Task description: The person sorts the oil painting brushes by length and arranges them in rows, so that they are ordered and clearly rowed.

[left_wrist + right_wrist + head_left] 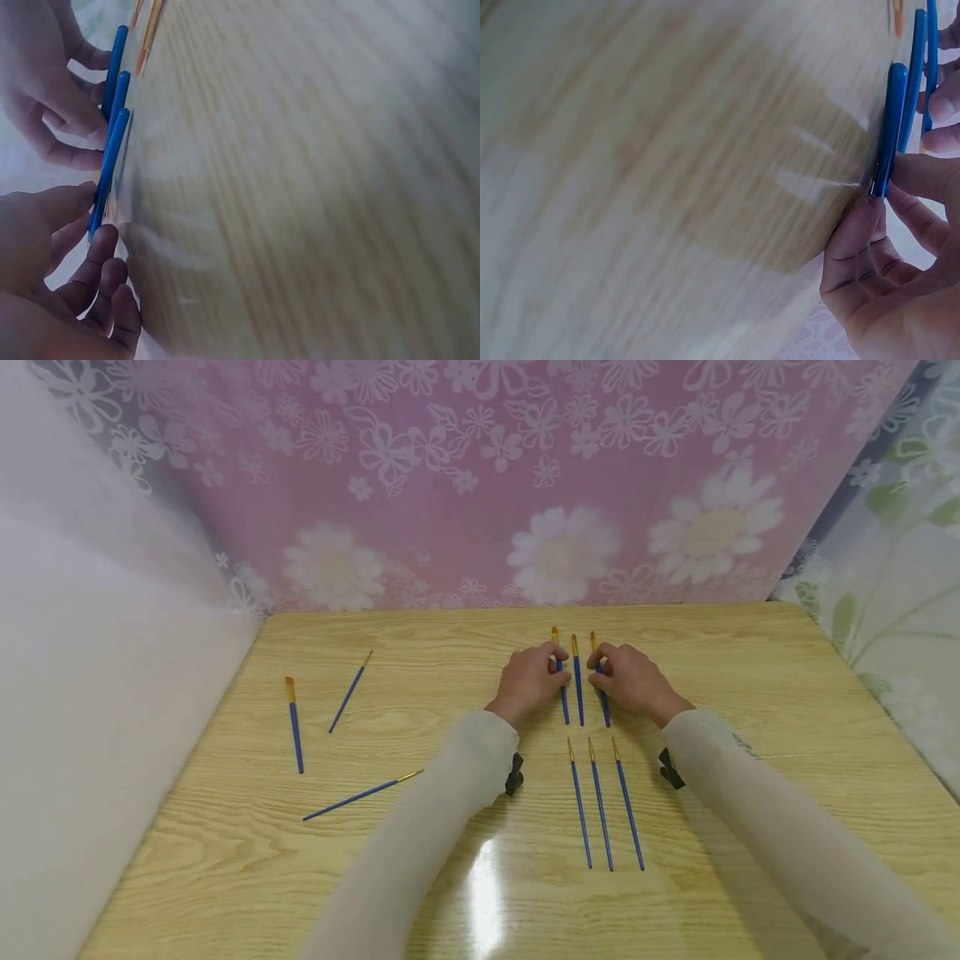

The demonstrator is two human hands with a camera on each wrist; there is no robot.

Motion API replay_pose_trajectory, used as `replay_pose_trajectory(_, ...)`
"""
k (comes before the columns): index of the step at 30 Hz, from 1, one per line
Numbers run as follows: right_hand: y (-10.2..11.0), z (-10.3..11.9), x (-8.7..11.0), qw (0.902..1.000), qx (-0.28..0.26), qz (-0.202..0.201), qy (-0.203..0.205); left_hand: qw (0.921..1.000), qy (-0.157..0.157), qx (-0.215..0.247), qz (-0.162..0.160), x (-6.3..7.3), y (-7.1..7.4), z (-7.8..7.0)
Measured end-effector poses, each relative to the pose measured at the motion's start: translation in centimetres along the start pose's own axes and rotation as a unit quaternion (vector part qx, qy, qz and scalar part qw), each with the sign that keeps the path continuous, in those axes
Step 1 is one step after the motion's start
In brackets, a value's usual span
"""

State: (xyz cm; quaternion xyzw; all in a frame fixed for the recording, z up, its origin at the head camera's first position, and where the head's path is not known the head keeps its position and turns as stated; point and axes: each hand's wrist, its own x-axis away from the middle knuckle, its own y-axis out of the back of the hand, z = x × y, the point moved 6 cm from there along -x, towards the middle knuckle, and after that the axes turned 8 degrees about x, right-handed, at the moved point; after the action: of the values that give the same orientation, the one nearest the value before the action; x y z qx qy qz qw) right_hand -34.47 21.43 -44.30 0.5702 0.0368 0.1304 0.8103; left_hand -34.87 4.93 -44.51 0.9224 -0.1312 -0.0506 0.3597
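Three blue-handled paintbrushes with brown bristles lie side by side near the back of the table, tips pointing away. My left hand [528, 679] pinches the left paintbrush [565, 706] between thumb and fingers; its blue handle [112, 161] shows in the left wrist view. On the other side, my right hand [633, 679] pinches the right paintbrush [604, 710], whose handle [890, 120] appears in the right wrist view. Between the hands lies the middle paintbrush [578, 685], touched by neither in the head view. Fingers partly cover both outer brushes.
Three thinner paintbrushes lie in a row in front, including a left one [580, 810] and a right one [631, 818]. At the table's left are a wide flat paintbrush [295, 727] and two thin paintbrushes [348, 696], [360, 795]. Behind the table [225, 868] hangs a pink flowered curtain [450, 510].
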Motion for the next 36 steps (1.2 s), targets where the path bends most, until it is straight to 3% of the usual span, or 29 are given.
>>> replay_pose_trajectory(9, 0.0, 0.2, -0.3, 0.9999, 0.009, -0.008, -0.003, 0.9968, 0.017, -0.078, -0.011, -0.2, -0.3, -0.2)
replay_pose_trajectory(17, 0.2, 0.4, 0.0, 0.9999, 0.008, -0.008, 0.006, 0.9955, 0.014, -0.093, -0.009, -0.3, -0.5, -0.1)
replay_pose_trajectory(24, 0.2, 0.4, 0.0, 0.9999, 0.008, -0.005, 0.006, 0.9966, 0.006, -0.081, -0.013, -0.1, -0.4, 0.0)
replay_pose_trajectory(29, 0.1, 0.2, 0.0, 0.9999, 0.010, -0.005, 0.003, 0.9989, -0.002, -0.045, -0.013, 0.1, -0.1, 0.2)
replay_pose_trajectory(36, -0.1, 0.1, 0.0, 1.0000, 0.006, -0.002, 0.003, 1.0000, 0.001, -0.001, -0.003, 0.7, 2.0, 1.2)
